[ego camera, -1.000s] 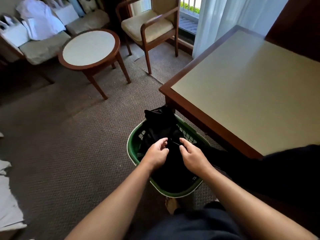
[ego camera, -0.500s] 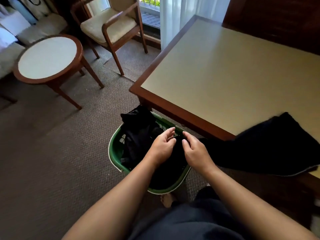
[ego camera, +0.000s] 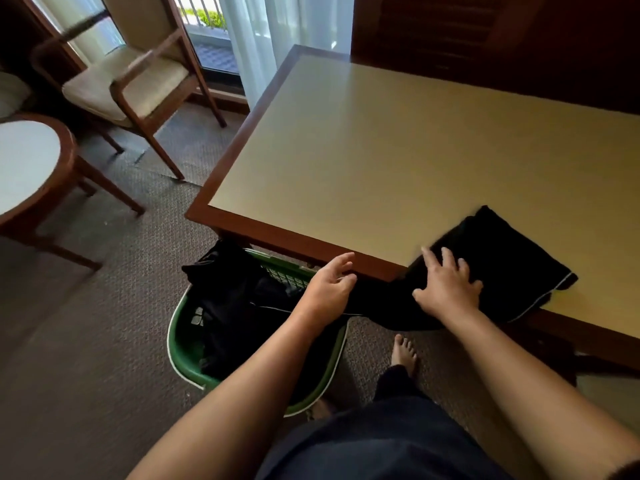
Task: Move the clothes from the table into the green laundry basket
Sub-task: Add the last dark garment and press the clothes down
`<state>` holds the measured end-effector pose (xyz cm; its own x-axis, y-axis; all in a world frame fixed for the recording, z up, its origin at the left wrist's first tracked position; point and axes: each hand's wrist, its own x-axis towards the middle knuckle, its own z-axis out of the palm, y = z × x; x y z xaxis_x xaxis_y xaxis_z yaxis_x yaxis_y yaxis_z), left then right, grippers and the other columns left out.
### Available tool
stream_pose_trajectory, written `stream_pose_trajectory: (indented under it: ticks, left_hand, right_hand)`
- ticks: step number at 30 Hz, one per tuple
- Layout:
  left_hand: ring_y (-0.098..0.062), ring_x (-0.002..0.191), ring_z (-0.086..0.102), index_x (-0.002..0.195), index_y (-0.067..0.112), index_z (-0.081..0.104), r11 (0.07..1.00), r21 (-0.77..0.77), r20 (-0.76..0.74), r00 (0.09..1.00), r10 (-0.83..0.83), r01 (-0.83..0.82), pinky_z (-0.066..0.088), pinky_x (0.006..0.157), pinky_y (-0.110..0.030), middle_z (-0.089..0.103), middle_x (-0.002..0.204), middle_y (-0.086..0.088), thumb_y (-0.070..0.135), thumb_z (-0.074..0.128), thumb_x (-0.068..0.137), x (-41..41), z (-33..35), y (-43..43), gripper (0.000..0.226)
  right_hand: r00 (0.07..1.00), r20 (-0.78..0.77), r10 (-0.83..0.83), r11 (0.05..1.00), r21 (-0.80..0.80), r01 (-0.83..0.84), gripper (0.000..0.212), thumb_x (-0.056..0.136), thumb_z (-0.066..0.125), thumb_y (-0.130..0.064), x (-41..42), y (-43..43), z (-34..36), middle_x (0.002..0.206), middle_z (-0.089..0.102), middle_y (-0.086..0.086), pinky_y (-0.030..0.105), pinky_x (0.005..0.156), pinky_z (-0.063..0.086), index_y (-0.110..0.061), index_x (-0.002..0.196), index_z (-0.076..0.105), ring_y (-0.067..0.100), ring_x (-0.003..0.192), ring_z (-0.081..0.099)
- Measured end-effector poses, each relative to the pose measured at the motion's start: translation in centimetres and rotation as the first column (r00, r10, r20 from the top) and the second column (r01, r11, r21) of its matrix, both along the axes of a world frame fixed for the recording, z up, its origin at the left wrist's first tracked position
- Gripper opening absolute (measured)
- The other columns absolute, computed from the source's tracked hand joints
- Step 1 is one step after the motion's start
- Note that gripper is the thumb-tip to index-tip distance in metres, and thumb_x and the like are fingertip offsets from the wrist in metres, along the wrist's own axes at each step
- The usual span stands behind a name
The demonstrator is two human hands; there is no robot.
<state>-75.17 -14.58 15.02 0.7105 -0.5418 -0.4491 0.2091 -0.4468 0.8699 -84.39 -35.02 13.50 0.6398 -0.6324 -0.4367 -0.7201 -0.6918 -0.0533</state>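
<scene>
The counter point(ego camera: 381, 150) carries one black garment point(ego camera: 505, 261) at its near edge, part of it hanging off toward the floor; the green laundry basket point(ego camera: 183, 344) stands on the carpet just below the counter's corner, with dark clothes point(ego camera: 228, 299) heaped in it; my right grip point(ego camera: 446, 289) lies flat on the garment, fingers spread, closed round nothing; my left grip point(ego camera: 329, 289) hovers over the basket's far rim, fingers loose and empty. To do this step well, I judge I should bunch the cloth under the right grip; bring the left to the hanging part so nothing trails; lift clear of the wooden edge; and let it fall in the basket's middle, not over the rim.
</scene>
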Motion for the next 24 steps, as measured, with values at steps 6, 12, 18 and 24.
stream_pose_trajectory:
  ticks: [6, 12, 18, 24]
  left_hand:
    - [-0.013, 0.127, 0.057, 0.147, 0.030, 0.050, 1.000, 0.019, -0.017, 1.000, 0.024, -0.023, 0.047, 0.108, -0.031, 0.058, 0.143, 0.002, 0.020, 0.055, 0.104, 0.6, -0.5, 0.2, 0.045]
    - [-0.018, 0.121, 0.063, 0.140, 0.029, 0.056, 0.956, -0.074, -0.270, 0.928, 0.256, -0.285, 0.050, 0.106, -0.050, 0.063, 0.131, 0.001, 0.021, 0.056, 0.104, 0.6, -0.9, 1.9, 0.037]
    - [-0.021, 0.119, 0.067, 0.139, 0.037, 0.055, 0.903, -0.116, -0.456, 0.829, 0.323, -0.415, 0.059, 0.089, -0.048, 0.070, 0.128, -0.001, 0.032, 0.050, 0.107, 0.2, -0.4, 5.7, 0.033]
    - [-0.012, 0.085, 0.073, 0.130, 0.025, 0.064, 0.793, -0.122, -0.442, 0.748, 0.495, -0.597, 0.055, 0.056, -0.027, 0.076, 0.108, 0.000, 0.030, 0.053, 0.106, -0.9, 0.0, 9.2, 0.027]
  right_hand:
    - [0.958, 0.266, 0.108, 0.994, -0.004, -0.111, 0.018, 0.085, 0.073, -0.024, -0.3, -0.1, -1.4, 0.124, 0.059, 0.003, 0.039, 0.086, 0.051, -0.020, 0.100, 0.064, 0.029, 0.111, 0.059]
    - [0.804, 0.591, 0.068, 0.913, 0.288, -0.289, 0.012, 0.081, 0.075, -0.020, 1.6, 3.6, 0.8, 0.086, 0.067, -0.005, 0.035, 0.072, 0.051, -0.021, 0.085, 0.064, 0.016, 0.081, 0.064]
    - [0.746, 0.666, -0.002, 0.743, 0.500, -0.445, 0.019, 0.090, 0.071, -0.027, 3.4, 10.0, 3.2, 0.098, 0.069, -0.013, 0.027, 0.075, 0.058, -0.033, 0.107, 0.064, 0.003, 0.083, 0.068]
    - [0.730, 0.681, 0.051, 0.663, 0.524, -0.535, 0.031, 0.092, 0.069, -0.031, 4.2, 14.1, 3.5, 0.113, 0.067, -0.012, 0.040, 0.090, 0.057, -0.035, 0.121, 0.060, 0.005, 0.098, 0.068]
